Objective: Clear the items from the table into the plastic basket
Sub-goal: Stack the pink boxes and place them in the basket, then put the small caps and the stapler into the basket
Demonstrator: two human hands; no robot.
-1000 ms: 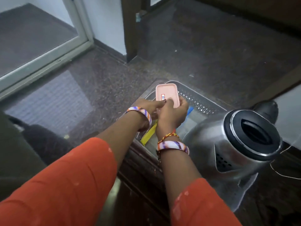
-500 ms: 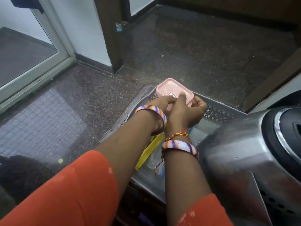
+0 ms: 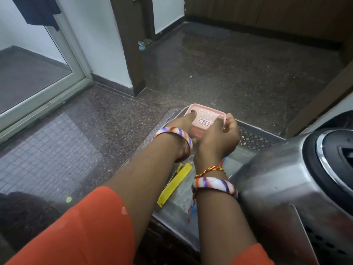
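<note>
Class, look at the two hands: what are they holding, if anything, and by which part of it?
Both hands hold the pink lidded box over the plastic basket. The left hand grips its left side, the right hand its right side, thumbs on the lid.

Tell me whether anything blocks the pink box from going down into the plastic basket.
Nothing visible blocks it. The pink box is held by the left hand and right hand over the far end of the plastic basket. The yellow strip and clear bags lie nearer the person. The floor directly under the box is hidden.
</note>
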